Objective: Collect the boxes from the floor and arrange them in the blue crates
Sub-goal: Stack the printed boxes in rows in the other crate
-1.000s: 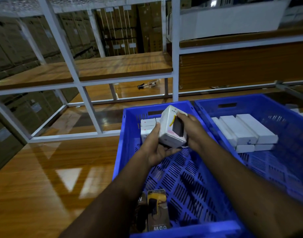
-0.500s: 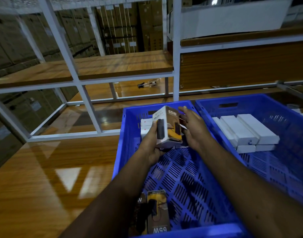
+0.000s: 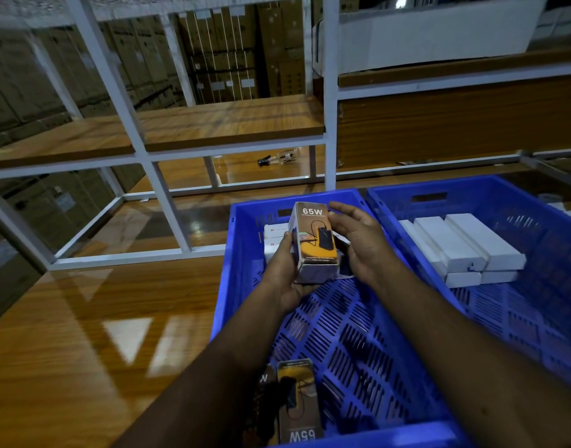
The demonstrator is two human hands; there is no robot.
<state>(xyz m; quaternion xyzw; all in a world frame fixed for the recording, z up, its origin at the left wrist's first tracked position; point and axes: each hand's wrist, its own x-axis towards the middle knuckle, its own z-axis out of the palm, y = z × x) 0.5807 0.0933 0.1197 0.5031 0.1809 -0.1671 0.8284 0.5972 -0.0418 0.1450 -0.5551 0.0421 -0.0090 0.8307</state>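
A small "65W" charger box (image 3: 314, 240) with a dark printed face is held over the far end of the left blue crate (image 3: 242, 240). My left hand (image 3: 285, 270) grips it from the left side and underneath. My right hand (image 3: 358, 244) lies against its right side with fingers nearly straight. Behind the box, a few white boxes (image 3: 274, 234) are stacked at the crate's far wall. Two more 65W boxes (image 3: 298, 399) lie at the crate's near end. The right blue crate (image 3: 520, 202) holds several long white boxes (image 3: 465, 247).
Both crates sit on a glossy wooden surface (image 3: 99, 334). A white metal rack (image 3: 116, 92) with wooden shelves stands behind them. A small dark object (image 3: 277, 158) lies on the lower shelf. Stacked cardboard cartons (image 3: 229, 53) fill the background.
The box has been turned in my hands, so its printed 65W face now points up toward me instead of the white side. My right hand's fingers have straightened alongside it.
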